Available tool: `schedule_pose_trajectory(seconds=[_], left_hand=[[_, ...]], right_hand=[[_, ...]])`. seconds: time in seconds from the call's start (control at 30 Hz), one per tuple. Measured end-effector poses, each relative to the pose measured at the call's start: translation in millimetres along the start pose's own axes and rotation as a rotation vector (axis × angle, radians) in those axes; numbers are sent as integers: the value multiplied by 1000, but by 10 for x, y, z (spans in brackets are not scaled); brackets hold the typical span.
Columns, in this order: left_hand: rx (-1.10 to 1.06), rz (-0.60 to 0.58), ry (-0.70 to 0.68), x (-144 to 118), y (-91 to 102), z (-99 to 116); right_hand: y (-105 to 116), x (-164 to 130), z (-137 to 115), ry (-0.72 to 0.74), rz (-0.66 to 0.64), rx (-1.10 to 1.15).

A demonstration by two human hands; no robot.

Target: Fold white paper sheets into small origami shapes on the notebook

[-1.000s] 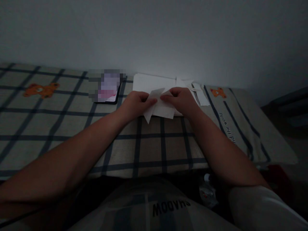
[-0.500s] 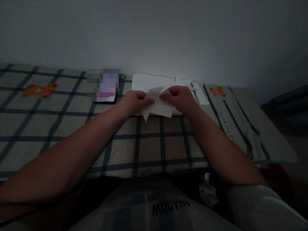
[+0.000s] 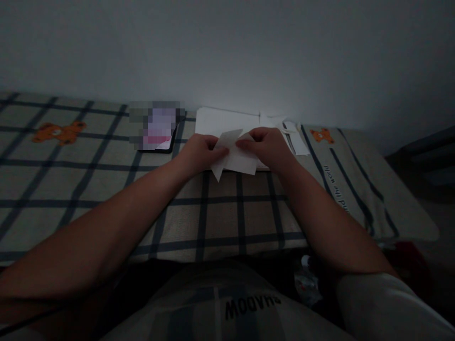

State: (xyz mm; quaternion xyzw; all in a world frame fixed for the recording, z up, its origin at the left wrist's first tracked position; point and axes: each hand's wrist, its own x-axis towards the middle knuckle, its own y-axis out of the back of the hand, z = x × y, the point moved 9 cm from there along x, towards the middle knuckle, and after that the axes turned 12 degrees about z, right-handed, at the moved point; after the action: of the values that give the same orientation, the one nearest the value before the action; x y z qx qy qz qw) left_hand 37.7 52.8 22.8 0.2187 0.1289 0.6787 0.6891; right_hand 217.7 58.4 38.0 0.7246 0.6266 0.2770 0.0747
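Dim room, head cam. Your left hand (image 3: 199, 150) & right hand (image 3: 266, 147) both pinch a small white folded sheet of paper (image 3: 235, 156), thumb + fingertips pressed together on its top edge from either side. The sheet is lifted a bit off the surface, one pointed corner hanging down toward you, near the far edge of the bed-like top covered w/ a beige cloth with dark blue check lines (image 3: 220, 213). Right behind it, against the pale grey wall (image 3: 227, 47), lies a flat stack of white paper sheets (image 3: 220, 123); a few loose white paper scraps (image 3: 295, 137) sit just beside the stack on its right. Blurred-out dark-framed tablet or phone (image 3: 158, 125) lies left of the stack, well apart from your hands. Orange bear prints (image 3: 59, 132) on the cloth at far left & far right.

Risks, my read: light is very low, so a crease could land crooked w/o you noticing. Pinch is only at the top edge; pulling the hands apart could tear the thin sheet. Soft cloth gives poor backing for pressing a fold, so it may come out soft or skewed.
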Motion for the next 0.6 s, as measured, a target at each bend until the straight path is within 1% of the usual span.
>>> schedule_pose_trajectory(seconds=[0.13, 0.23, 0.4, 0.47, 0.53, 0.6], left_hand=[[33, 11, -42, -10, -5, 37], [79, 3, -66, -19, -7, 50], [126, -20, -78, -11, -9, 42], [99, -1, -58, 14, 6, 7], [20, 37, 8, 44, 34, -59], [-105, 72, 110, 61, 53, -135]], right_hand=[[19, -7, -57, 39, 20, -60], [0, -20, -70, 60, 10, -60], [-40, -36, 1, 6, 5, -2], [-43, -37, 19, -43, 19, 89], [-65, -34, 37, -129, 17, 294], [-119, -33, 61, -240, -13, 527]])
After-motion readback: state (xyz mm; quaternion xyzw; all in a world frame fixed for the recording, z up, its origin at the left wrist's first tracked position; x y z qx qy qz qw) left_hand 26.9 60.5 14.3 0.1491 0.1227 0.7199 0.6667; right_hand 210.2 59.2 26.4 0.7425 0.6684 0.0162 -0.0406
